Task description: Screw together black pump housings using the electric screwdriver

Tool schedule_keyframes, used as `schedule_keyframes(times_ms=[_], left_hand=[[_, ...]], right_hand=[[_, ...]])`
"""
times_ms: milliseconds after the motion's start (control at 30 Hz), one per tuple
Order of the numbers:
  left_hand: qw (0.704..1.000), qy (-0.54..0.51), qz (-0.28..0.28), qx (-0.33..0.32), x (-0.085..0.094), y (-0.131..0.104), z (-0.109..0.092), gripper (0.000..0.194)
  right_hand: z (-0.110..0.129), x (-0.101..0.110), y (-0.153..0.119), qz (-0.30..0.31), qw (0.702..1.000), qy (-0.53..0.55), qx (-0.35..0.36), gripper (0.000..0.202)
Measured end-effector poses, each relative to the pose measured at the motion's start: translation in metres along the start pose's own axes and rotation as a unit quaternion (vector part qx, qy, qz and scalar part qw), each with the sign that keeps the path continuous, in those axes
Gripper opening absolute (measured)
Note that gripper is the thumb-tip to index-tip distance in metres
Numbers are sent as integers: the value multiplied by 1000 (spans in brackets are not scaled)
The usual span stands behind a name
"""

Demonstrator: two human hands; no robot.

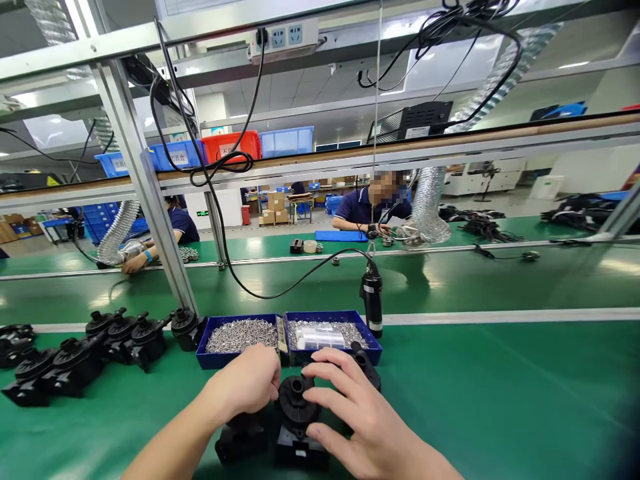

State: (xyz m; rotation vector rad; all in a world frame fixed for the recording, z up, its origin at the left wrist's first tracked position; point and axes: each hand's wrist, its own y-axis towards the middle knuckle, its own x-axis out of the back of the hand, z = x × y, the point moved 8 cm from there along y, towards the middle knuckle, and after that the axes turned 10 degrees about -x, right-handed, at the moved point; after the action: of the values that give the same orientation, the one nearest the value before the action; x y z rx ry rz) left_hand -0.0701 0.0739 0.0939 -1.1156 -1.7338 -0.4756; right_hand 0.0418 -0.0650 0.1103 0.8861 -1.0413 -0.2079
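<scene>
A black pump-like housing [299,403] with a round top and short central spout stands upright on the green bench in front of me. My left hand [245,381] is at its left side, fingers curled in; anything between the fingertips is hidden. Around its right side my right hand [353,413] spreads its fingers, the tips beside or touching the round top. Below my left hand sits a second black housing [243,440], partly covered. Behind my right hand a third black housing [367,365] shows in part.
Two blue bins [240,363] of small screws [243,335] stand beyond my hands, the right one also holding clear plastic tubes [320,337]. A black electric screwdriver [371,300] hangs from a cord. Several black housings [75,363] stand left. A co-worker [373,207] sits opposite.
</scene>
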Motion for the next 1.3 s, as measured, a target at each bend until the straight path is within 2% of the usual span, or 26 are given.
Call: schedule_keyframes(times_ms=[167,233,367,467,567,700,933,1000,1067,1133,1167,1233,1300], left_hand=[[997,-60,-28,-32,19,1,7,7],[987,-140,-38,-71,25,-2,0,12],[916,-368,3,-162,16,-6,-29,35],[879,-438,4,-186,8,-5,-45,39],[865,-463,-32,-192,8,1,-50,43],[859,-475,-78,-177,8,10,-45,46],[833,-534,-71,-125,-7,24,-38,51],[848,-511,-65,-123,-4,19,-35,45],[895,-427,-61,-112,3,12,-25,34],[949,-294,-77,-78,12,5,-8,23],[967,-232,-84,-58,17,2,1,21],[984,-160,-77,-29,20,1,15,23],[987,-158,-35,-21,13,5,22,28]], right_hand=[[0,5,1,-64,998,-12,-2,17],[-1,8,1,-100,995,-6,-14,17],[-4,9,-1,-149,986,44,-58,16],[-7,10,-2,-175,978,71,-92,13],[-10,13,-3,-193,973,69,-106,16],[-7,18,-2,-206,973,48,-92,21],[15,30,-9,-303,950,-75,-22,16],[17,29,-9,-293,952,-83,-8,14],[14,22,-7,-238,970,-56,-4,13],[8,10,-5,-156,988,-8,-11,14],[5,4,-6,-120,993,12,-16,14],[0,-7,-9,-72,997,31,-21,13],[-2,-13,-12,-55,998,30,-15,11]])
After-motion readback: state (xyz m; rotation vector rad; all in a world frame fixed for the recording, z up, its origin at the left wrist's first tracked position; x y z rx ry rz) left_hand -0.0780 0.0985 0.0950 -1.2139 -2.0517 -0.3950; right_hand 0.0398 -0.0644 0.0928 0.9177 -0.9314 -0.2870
